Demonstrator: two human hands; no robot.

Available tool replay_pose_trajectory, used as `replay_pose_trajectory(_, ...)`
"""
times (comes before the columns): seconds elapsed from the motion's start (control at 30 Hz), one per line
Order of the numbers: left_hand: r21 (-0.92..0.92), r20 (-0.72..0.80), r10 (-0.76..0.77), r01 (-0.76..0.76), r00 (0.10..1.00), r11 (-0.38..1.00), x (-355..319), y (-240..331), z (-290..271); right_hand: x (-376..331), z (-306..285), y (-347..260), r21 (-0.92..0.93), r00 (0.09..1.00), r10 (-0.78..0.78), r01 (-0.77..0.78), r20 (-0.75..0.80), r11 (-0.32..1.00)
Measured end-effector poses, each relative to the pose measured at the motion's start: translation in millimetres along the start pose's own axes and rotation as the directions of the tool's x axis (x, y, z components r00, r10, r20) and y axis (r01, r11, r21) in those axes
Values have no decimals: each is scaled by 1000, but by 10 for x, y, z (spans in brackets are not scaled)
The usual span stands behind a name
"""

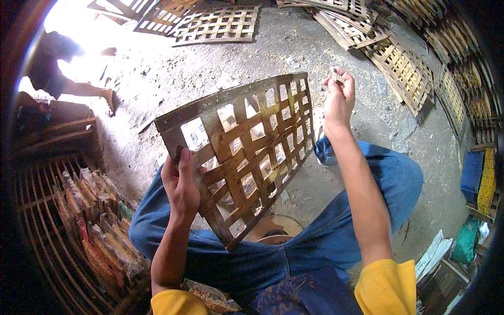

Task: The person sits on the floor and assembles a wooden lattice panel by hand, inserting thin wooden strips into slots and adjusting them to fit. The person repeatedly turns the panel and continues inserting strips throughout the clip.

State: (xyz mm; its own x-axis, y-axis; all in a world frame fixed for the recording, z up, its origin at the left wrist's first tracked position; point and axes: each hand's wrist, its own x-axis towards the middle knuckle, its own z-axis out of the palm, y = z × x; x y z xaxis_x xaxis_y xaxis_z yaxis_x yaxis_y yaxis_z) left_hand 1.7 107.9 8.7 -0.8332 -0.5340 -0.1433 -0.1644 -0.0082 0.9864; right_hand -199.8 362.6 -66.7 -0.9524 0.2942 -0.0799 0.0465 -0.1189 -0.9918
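Note:
A woven bamboo lattice panel (247, 152) with a flat wooden frame is tilted up over my lap. My left hand (181, 184) grips its left edge, thumb on the near face. Beyond the panel's right end, my right hand (338, 100) is raised apart from it. Its fingertips are pinched around a small greyish bit, too small to name. Through the lattice gaps show pale, partly plastic-covered things that I cannot make out. Below the panel's lower corner is a round tan object (286, 224), partly hidden.
Similar lattice panels (215, 25) lie at the back, with more panels (399, 68) piled at the right. Plastic-wrapped packs (100, 220) fill a slatted rack on the left. Another person's leg (86, 89) shows far left. Blue and yellow crates (485, 178) stand at the right edge.

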Motion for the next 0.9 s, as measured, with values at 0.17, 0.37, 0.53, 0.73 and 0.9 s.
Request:
replay_pose_trajectory(0.17,23,13,32,-33,999,999,11,7,-10,7,-2,-119,42,993,25,-21,-112,999)
replay_pose_trajectory(0.37,41,-11,28,-27,1000,999,7,25,14,53,-24,-124,164,988,111,-94,-103,982)
replay_pose_trajectory(0.53,38,-24,23,-22,999,999,7,5,9,42,5,-147,240,983,157,-130,-96,962)
replay_pose_trajectory(0.73,44,46,35,-37,998,998,14,18,-15,95,-36,-201,196,955,266,-237,-135,952)
replay_pose_trajectory(0.9,35,-8,-44,44,999,998,5,53,10,241,-219,-316,326,900,342,-249,-270,912)
